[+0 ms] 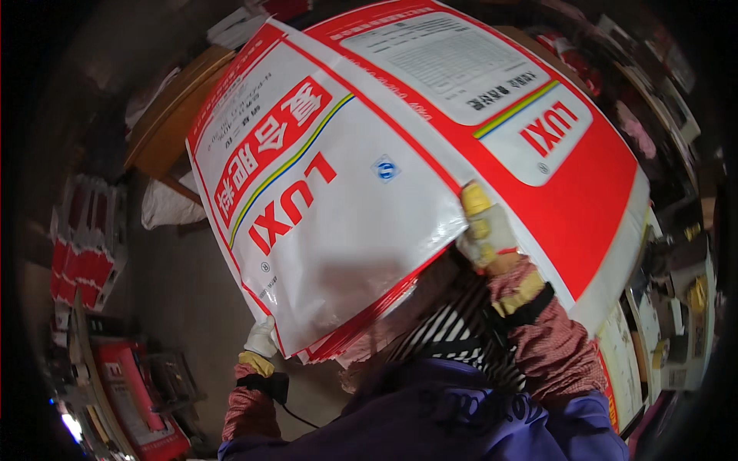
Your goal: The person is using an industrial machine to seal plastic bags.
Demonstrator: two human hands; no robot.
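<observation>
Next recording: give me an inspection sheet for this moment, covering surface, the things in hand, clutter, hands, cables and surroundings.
Surface: wooden table at upper left, mostly hidden behind the bags; grey floor below.
Things in hand: a stack of large red-and-white printed bags, lifted and bent over, filling most of the view.
Clutter: flat red bags stacked at left; a white cloth under the table; a red package at lower left.
Hands: left hand, gloved, grips the stack's lower corner; right hand, gloved, grips the fold at its middle.
Cables: a thin dark cord runs from the left wrist strap.
Surroundings: crowded shelves at right, dim.
</observation>
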